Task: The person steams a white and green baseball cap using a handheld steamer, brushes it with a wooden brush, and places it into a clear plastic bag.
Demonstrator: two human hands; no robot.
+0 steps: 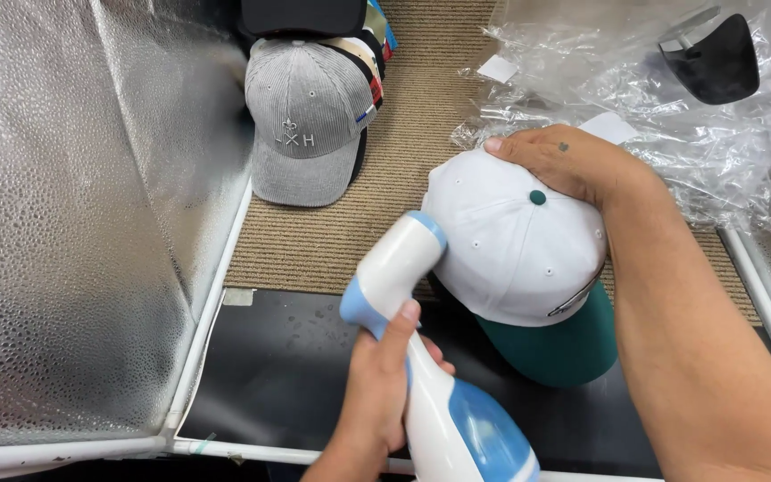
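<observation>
My left hand (375, 386) grips the neck of a white and blue handheld steamer (421, 357), thumb on its blue collar. The steamer's white head presses against the side of a white cap with a green brim (519, 245). That cap sits above a black mat (287, 366). My right hand (559, 161) comes in from the right and holds the cap at its far back edge, fingers curled over the crown near the green top button.
A grey corduroy cap (305, 120) tops a stack of caps at the back on tan carpet. Crumpled clear plastic wrap (671, 98) and a dark cap (716, 58) lie at the back right. Silver reflective panels (73, 223) on white tubing wall in the left.
</observation>
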